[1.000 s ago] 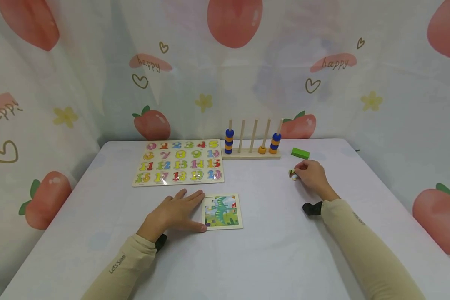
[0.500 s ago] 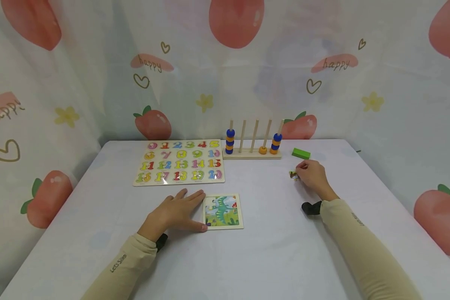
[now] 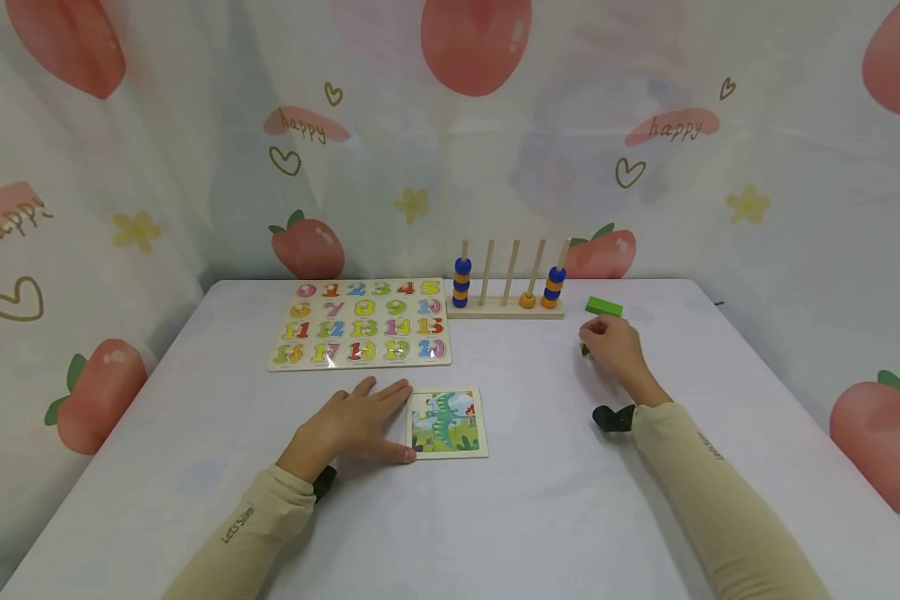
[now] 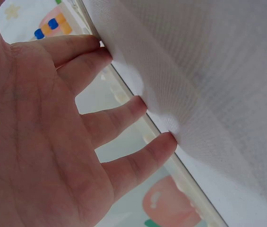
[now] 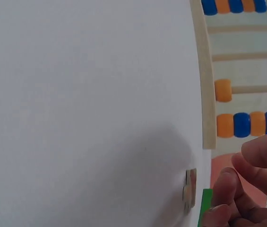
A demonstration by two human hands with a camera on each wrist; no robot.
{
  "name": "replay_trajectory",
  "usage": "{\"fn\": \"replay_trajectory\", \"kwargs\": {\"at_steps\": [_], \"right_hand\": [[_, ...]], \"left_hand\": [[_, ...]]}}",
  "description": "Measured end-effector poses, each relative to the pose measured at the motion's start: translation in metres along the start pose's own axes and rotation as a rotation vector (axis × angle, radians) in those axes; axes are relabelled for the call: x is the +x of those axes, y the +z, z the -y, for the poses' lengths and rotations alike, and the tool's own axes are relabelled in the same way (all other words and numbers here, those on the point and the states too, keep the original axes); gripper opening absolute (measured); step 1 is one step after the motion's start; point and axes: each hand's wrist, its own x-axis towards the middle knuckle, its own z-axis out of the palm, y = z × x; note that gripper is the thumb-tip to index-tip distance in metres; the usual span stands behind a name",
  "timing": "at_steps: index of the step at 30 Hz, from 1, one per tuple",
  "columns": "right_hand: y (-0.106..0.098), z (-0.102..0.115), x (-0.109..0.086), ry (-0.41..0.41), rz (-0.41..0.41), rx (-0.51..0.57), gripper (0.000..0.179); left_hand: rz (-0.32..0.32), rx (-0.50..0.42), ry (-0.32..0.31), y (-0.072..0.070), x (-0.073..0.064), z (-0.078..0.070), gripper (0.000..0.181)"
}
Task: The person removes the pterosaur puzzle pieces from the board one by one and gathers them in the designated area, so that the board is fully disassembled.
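Observation:
In the head view my left hand (image 3: 351,422) lies spread at the left side of a small framed dinosaur jigsaw puzzle (image 3: 446,422). Thumb and fingertips touch its frame; the left wrist view shows the palm (image 4: 43,137) with the fingers extended. My right hand (image 3: 617,350) is above the table at the right, over small jigsaw pieces (image 3: 584,349) that it mostly covers. From the right wrist, those pieces (image 5: 190,190) appear as a low stack on the tabletop, below the loosely bent fingers (image 5: 264,150). Nothing shows between thumb and fingertips.
A number puzzle board (image 3: 360,325) lies at the back left. Beside it stands a wooden bead abacus (image 3: 506,310) with upright pegs and blue and orange beads. A green block (image 3: 603,307) lies just beyond my right hand. Patterned cloth (image 3: 450,167) hangs behind the table.
My right hand has come off the jigsaw pieces, rising slightly and shifting a little left, and now covers more of them. The left hand and the dinosaur puzzle stay put.

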Motion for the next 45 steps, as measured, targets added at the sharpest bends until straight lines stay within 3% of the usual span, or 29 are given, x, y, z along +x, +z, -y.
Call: {"fn": "replay_trajectory", "kwargs": {"at_steps": [6,17,31,45], "right_hand": [[0.012,0.017,-0.005,-0.026,0.019,0.034,0.030],[0.038,0.049,-0.018,-0.195,0.034,0.041,0.021],[0.075,0.077,-0.040,-0.260,0.128,0.069,0.019],[0.090,0.095,-0.055,-0.336,0.216,0.070,0.018]], "left_hand": [[0.002,0.005,0.000,0.000,0.001,0.001,0.106],[-0.008,0.018,0.009,0.001,0.001,0.001,0.106],[-0.008,0.019,0.008,0.001,0.002,0.001,0.105],[-0.008,0.016,0.011,0.002,0.001,0.001,0.105]]}}
